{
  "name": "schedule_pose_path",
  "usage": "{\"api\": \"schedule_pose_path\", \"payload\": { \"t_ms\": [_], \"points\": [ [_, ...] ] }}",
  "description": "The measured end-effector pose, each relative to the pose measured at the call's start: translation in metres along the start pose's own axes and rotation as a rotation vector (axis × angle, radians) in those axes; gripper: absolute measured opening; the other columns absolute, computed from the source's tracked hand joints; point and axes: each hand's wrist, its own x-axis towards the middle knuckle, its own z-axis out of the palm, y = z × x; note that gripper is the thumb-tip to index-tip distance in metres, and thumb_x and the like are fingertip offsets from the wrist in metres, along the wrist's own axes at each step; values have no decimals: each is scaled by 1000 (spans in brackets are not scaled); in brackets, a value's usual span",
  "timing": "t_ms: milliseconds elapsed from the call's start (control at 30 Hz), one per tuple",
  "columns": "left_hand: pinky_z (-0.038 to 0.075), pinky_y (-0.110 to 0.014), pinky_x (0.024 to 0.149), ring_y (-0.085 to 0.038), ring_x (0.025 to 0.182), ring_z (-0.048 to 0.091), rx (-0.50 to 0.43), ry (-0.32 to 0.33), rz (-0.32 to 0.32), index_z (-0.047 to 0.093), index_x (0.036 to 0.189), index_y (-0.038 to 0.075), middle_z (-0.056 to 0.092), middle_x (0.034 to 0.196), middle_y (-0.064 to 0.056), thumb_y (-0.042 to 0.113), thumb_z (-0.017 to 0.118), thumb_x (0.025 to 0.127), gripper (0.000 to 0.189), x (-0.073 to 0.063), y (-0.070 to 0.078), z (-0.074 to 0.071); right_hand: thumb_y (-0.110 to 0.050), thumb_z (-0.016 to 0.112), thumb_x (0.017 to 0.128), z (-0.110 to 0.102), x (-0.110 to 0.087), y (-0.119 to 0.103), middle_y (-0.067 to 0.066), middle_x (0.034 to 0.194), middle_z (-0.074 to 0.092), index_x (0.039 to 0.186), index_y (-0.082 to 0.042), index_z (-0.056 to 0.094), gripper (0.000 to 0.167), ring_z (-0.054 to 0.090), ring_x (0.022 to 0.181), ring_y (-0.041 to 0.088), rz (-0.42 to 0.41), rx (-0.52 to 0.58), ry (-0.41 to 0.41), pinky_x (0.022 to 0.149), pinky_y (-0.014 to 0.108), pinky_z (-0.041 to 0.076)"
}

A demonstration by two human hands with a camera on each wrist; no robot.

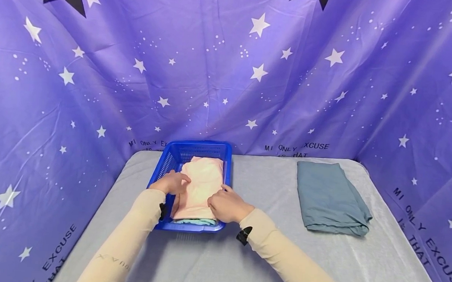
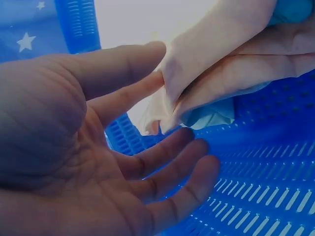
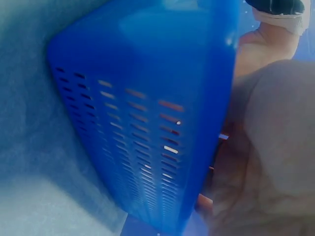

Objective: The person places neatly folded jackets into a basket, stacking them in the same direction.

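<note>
A folded pale pink cloth point(image 1: 201, 187) lies in a blue plastic basket point(image 1: 189, 228), over a mint-green cloth point(image 1: 195, 221) that shows at the near end. My left hand point(image 1: 172, 183) reaches over the basket's left side. In the left wrist view, its thumb and index finger pinch the pink cloth's folded edge, while the other fingers spread below it. My right hand point(image 1: 229, 206) bends over the right rim at the cloth's near right edge. The right wrist view shows the palm point(image 3: 275, 128) beside the basket wall point(image 3: 147, 132), which hides most of the fingers; I cannot tell whether they grip the cloth.
On the right of the grey-covered table point(image 1: 258, 255) lies a folded slate-blue cloth point(image 1: 331, 199). Behind the table and at both sides hangs a purple curtain point(image 1: 214, 80) with white stars. The basket stands left of the middle, near the back edge.
</note>
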Motion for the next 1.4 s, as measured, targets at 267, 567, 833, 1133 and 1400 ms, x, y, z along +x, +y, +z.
{"api": "schedule_pose_path", "payload": {
  "t_ms": [267,567,833,1133,1400],
  "points": [
    [30,-67,118,-48,149,30,27,41,8,71,129,15,41,156,-27,15,62,98,33,8,6,0,-13,66,94,2,8,2,-10,67,66,77,-19,71,19,69,81,14,13,11,-21,124,51,28],
    [47,-54,108,-36,130,53,48,64,13,76,118,14,62,138,-17,10,69,91,28,17,6,2,-15,74,84,5,19,-1,-13,60,56,66,-22,62,23,60,71,9,63,-32,-75,123,48,30],
    [54,-45,93,-27,107,61,57,75,39,75,109,15,71,120,-9,7,74,84,26,30,1,8,-15,76,77,7,24,-3,-13,61,60,62,-24,60,24,65,74,9,89,-127,-90,112,39,38],
    [53,-45,92,-28,108,60,67,89,33,74,108,16,70,118,-9,10,75,84,25,31,-1,11,-17,75,78,11,26,-1,-13,57,56,61,-24,57,26,61,67,8,69,-147,-85,96,35,42],
    [52,-51,100,-31,121,59,57,62,39,73,121,15,65,135,-13,11,68,89,33,20,-3,8,-14,67,88,14,21,7,-14,73,68,80,-22,70,12,64,76,6,22,2,3,101,37,41]
  ]
}}
